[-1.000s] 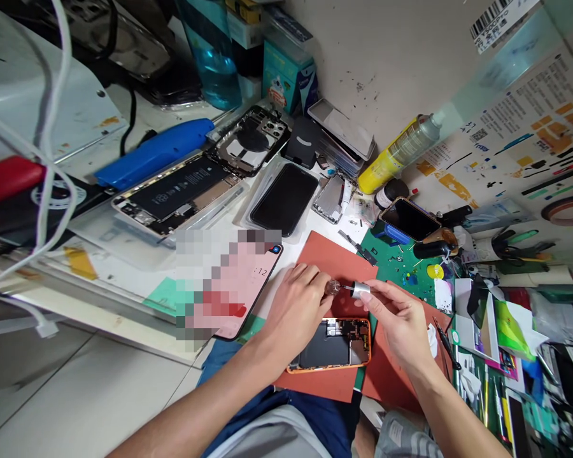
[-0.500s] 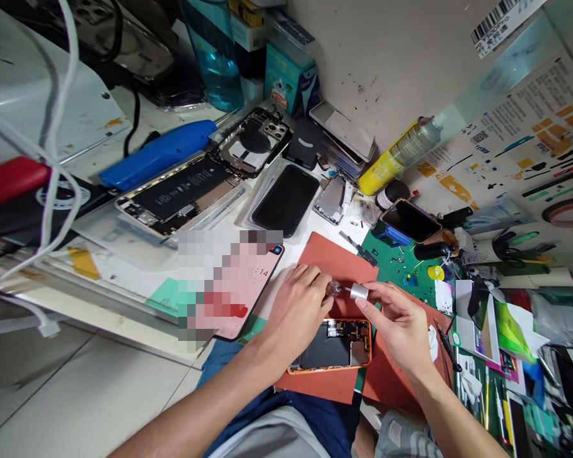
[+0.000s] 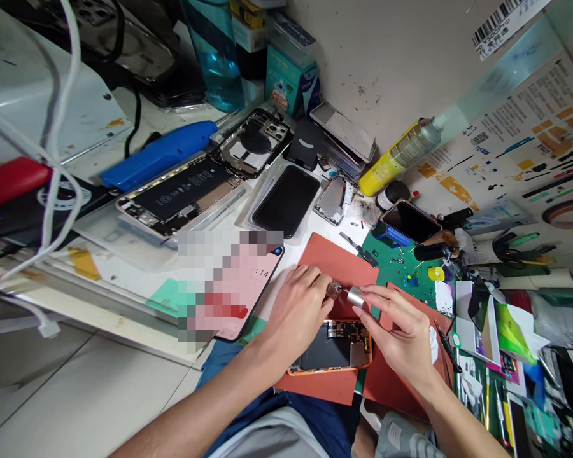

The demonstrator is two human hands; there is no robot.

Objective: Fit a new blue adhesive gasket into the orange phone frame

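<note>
My left hand [image 3: 297, 306] pinches a small clear glass bottle [image 3: 333, 290] above a red mat [image 3: 332, 261]. My right hand [image 3: 397, 331] grips the bottle's silver cap [image 3: 356, 296], whose thin applicator stem reaches into the bottle's neck. Just below both hands lies an opened phone with an orange frame [image 3: 335, 346], its battery and boards exposed. The bottle's body is partly hidden by my left fingers.
A phone with a pink lit screen [image 3: 239, 286] lies left of my hands. Farther back are an opened phone with a black battery [image 3: 179, 194], a black phone [image 3: 286, 200], a blue tool [image 3: 160, 152] and a yellow spray can [image 3: 398, 156]. A green mat [image 3: 401, 261] with small parts and cluttered tools lie right.
My right hand with the silver cap has shifted slightly left and down, closer to the bottle. The left hand has barely moved.
</note>
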